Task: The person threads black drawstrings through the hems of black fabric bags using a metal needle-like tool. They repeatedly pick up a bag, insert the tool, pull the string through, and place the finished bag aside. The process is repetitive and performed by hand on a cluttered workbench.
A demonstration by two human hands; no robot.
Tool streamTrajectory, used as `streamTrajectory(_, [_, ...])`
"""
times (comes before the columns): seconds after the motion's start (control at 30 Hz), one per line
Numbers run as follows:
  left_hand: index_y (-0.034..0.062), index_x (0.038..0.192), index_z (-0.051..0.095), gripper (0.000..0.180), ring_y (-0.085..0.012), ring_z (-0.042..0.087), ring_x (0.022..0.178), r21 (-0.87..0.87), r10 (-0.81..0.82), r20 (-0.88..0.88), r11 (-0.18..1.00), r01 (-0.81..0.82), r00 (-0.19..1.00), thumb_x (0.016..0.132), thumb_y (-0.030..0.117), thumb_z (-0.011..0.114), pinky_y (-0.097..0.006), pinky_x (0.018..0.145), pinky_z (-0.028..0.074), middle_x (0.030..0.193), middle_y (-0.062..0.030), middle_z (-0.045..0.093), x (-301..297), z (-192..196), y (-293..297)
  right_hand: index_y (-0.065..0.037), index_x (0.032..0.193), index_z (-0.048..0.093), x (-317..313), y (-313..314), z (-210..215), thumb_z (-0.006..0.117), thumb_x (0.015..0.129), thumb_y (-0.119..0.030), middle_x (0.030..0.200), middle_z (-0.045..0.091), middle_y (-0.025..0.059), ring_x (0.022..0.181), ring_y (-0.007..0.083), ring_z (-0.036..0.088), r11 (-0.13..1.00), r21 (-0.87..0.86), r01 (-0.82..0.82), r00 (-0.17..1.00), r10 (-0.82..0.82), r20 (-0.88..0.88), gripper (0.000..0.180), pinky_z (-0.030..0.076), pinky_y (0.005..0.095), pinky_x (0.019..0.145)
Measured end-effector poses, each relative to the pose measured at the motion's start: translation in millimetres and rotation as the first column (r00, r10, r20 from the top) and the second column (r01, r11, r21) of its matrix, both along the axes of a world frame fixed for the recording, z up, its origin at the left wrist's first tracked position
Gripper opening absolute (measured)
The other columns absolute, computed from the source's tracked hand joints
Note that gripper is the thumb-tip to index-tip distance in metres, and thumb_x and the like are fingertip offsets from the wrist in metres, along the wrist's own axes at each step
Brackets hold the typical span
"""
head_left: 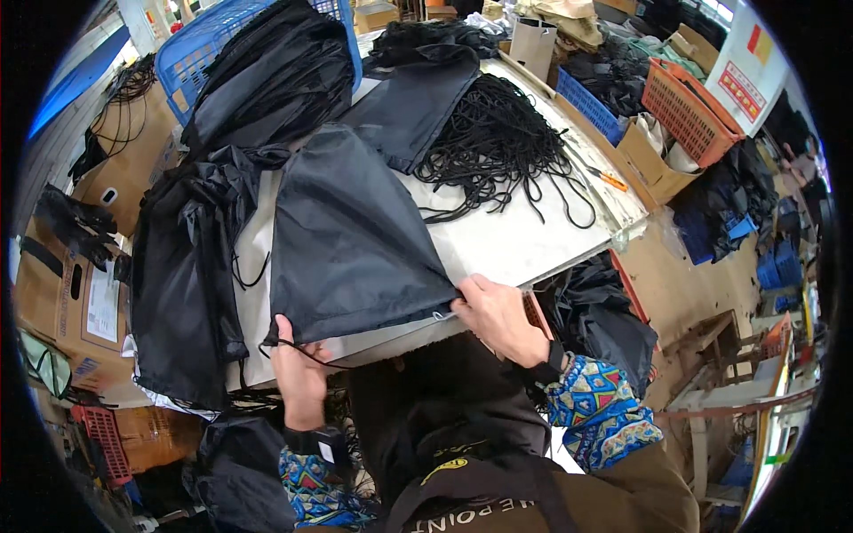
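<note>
A black fabric drawstring bag (355, 231) lies spread on the white-topped table in front of me, its wide edge toward me. My left hand (300, 373) is closed at the bag's near left corner, thumb on top, with a black cord (324, 361) trailing out beside the fingers. The bag's near right corner is pinched between the thumb and fingers of my right hand (502, 320). Just left of those fingertips, a small pale wire-like loop (437, 315) shows at the bag's edge; its kind is too small to tell.
Crumpled black bags (191, 275) hang over the table's left side. Behind, more black bags (275, 75) are piled against a blue basket (191, 62). A heap of black cords (502, 147) covers the far right, near an orange-handled tool (611, 181). An orange crate (689, 111) stands beyond.
</note>
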State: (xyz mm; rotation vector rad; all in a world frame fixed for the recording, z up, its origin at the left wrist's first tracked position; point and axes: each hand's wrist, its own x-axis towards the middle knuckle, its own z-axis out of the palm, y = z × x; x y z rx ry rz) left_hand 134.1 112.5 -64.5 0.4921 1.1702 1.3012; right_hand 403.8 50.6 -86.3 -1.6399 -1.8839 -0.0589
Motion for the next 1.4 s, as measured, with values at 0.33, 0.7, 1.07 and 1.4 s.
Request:
streamTrajectory(0.33, [-0.0008, 0.113, 0.058, 0.031, -0.0366, 0.059, 0.095, 0.172, 0.090, -0.979, 0.841, 0.512, 0.181, 0.084, 0.011, 0.058, -0.040, 0.084, 0.046, 0.105, -0.0209, 0.061, -19.1, 15.1, -47.4, 0.002, 0.107, 0.046, 36.2, 76.3, 14.4, 0.055, 0.086, -0.021, 0.076, 0.062, 0.0230, 0.075, 0.0377, 0.063, 0.947, -0.320, -0.033, 0.997, 0.053, 0.053, 0.033, 0.049, 0.0469, 0.063])
streamTrajectory(0.7, [0.0035, 0.116, 0.057, 0.035, -0.0378, 0.047, 0.118, -0.024, 0.188, -0.954, 0.729, 0.685, -0.234, 0.082, 0.002, 0.049, -0.043, 0.099, 0.038, 0.124, -0.0175, 0.054, -33.1, -29.3, 22.8, 0.000, 0.091, 0.057, 219.1, 26.9, 6.8, 0.049, 0.087, -0.016, 0.078, 0.064, 0.0199, 0.074, 0.0351, 0.064, 0.741, -0.357, 0.568, 0.814, -0.442, 0.378, 0.018, 0.050, 0.0442, 0.063])
streamTrajectory(1.07, [-0.0002, 0.100, 0.059, 0.022, -0.0317, 0.053, 0.102, 0.168, 0.262, -0.963, 0.406, 0.898, 0.061, 0.079, 0.007, 0.057, -0.039, 0.090, 0.042, 0.101, -0.0163, 0.059, 121.2, 6.0, 40.4, -0.004, 0.091, 0.051, 185.0, -8.2, 32.3, 0.051, 0.084, -0.011, 0.071, 0.061, 0.0199, 0.069, 0.0386, 0.061, 0.864, -0.314, 0.393, 0.876, -0.248, 0.414, 0.011, 0.046, 0.0484, 0.058])
streamTrajectory(1.4, [0.0003, 0.100, 0.050, 0.013, -0.0222, 0.059, 0.080, 0.136, -0.344, -0.915, 0.235, 0.962, 0.213, 0.089, 0.008, 0.052, -0.042, 0.088, 0.042, 0.081, -0.0114, 0.059, 144.5, -0.8, -5.5, -0.004, 0.117, 0.052, 58.6, -32.1, 61.0, 0.059, 0.086, -0.011, 0.078, 0.060, 0.0208, 0.077, 0.0341, 0.062, 0.814, -0.416, -0.405, 0.858, 0.181, -0.481, 0.033, 0.048, 0.0388, 0.066])
